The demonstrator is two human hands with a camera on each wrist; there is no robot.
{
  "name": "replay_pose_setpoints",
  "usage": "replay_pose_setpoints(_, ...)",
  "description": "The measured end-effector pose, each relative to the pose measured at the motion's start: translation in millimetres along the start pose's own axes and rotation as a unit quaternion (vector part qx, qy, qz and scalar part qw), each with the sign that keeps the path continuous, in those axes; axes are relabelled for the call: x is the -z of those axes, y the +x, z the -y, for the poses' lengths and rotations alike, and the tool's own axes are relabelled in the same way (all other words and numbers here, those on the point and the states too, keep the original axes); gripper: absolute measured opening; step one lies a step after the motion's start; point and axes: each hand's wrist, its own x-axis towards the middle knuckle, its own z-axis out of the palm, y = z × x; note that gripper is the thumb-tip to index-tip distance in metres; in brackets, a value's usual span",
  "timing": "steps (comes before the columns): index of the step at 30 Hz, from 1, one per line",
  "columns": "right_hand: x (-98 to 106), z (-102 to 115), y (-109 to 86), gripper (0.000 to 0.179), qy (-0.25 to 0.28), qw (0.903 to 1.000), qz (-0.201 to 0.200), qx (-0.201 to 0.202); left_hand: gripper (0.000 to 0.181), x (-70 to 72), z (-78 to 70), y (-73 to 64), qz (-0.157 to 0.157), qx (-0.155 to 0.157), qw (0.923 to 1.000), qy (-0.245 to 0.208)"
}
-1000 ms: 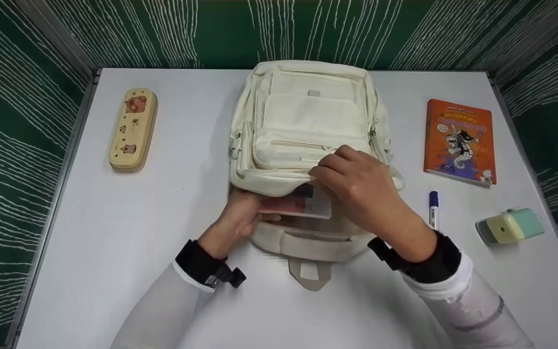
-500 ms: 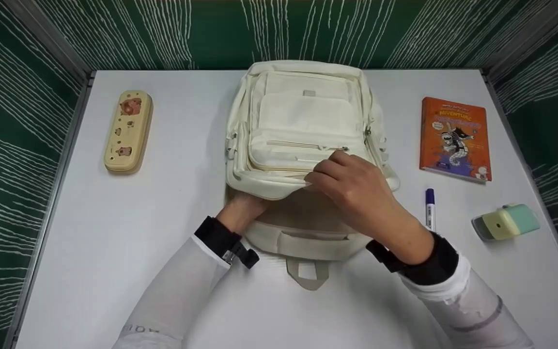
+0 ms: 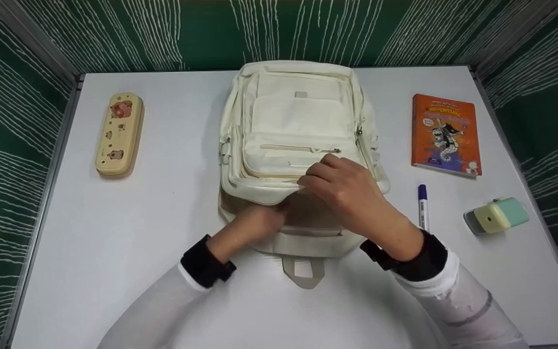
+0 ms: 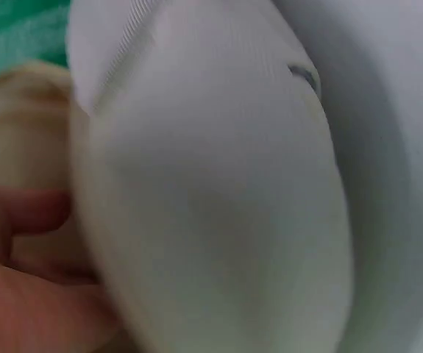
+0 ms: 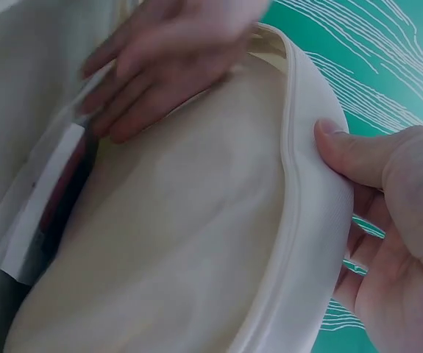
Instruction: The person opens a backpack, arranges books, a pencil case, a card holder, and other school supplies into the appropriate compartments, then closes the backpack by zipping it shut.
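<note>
From my feed I read only one word for sure: "ADVENTURE" in yellow capitals on the cover of the orange book (image 3: 445, 134) near the table's right edge. The book's smaller print is too blurred.

A staged recording booth rather than a lived-in room; a plain white table (image 3: 114, 232) sits boxed in on three sides by green panels (image 3: 17, 145) streaked with white lines, metal strips running along their feet; school things lie spaced out on it: a backpack (image 3: 298, 121), a pencil case (image 3: 119, 134), an orange book (image 3: 445, 134), a marker (image 3: 422, 206), a pastel sharpener (image 3: 496, 215).
</note>
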Motion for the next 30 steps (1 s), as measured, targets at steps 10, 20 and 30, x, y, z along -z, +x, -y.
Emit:
replay_pose_setpoints(10, -14.8, 0.5, -13.1, 0.014, -0.001, 1.0000, 0.004, -0.001, 0.014, 0.1, -56.7, -42.3, -0.384, -0.322, 0.8376, 0.218)
replay_pose_setpoints(20, -44.6, 11.5, -31.6, 0.015, 0.012, 0.9995, 0.030, 0.005, 0.015, -1.3, -39.1, -40.5, -0.340, -0.219, 0.8877, 0.221)
replay_pose_setpoints(30, -29.8, -26.8, -69.2, 0.034, 0.060, 0.9941, 0.019, -0.088, 0.017, -5.7, -36.3, -44.5, -0.321, -0.212, 0.8993, 0.209)
